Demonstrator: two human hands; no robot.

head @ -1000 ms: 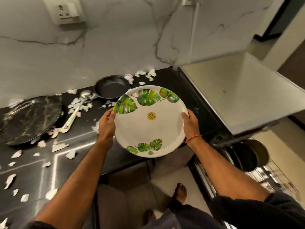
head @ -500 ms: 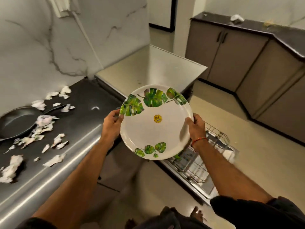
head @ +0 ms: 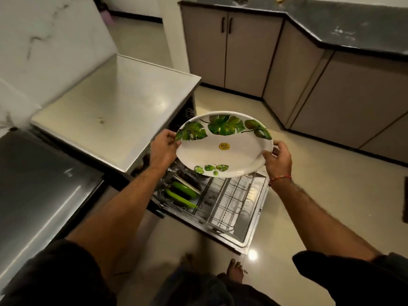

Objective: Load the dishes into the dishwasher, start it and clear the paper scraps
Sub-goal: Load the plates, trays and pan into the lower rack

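Observation:
I hold a white plate (head: 223,151) with green leaf prints and a yellow sticker by its two side rims. My left hand (head: 163,149) grips the left rim and my right hand (head: 277,161) grips the right rim. The plate is tilted, nearly flat, and hangs above the pulled-out wire rack (head: 231,202) of the open dishwasher (head: 245,237). Green plates (head: 184,192) stand in the rack's left side, partly hidden under the white plate. No paper scraps are in view.
The dishwasher's steel top (head: 119,109) sits left of the rack, with the dark counter (head: 37,184) nearer me on the left. Beige cabinets (head: 247,54) under a black counter (head: 344,23) line the far side. My bare feet (head: 234,270) stand on the glossy floor.
I have turned right from the scrap-covered counter to the dishwasher. The plate has come with me, lowered and tipped flatter over the open rack. The pan and scraps have left the view.

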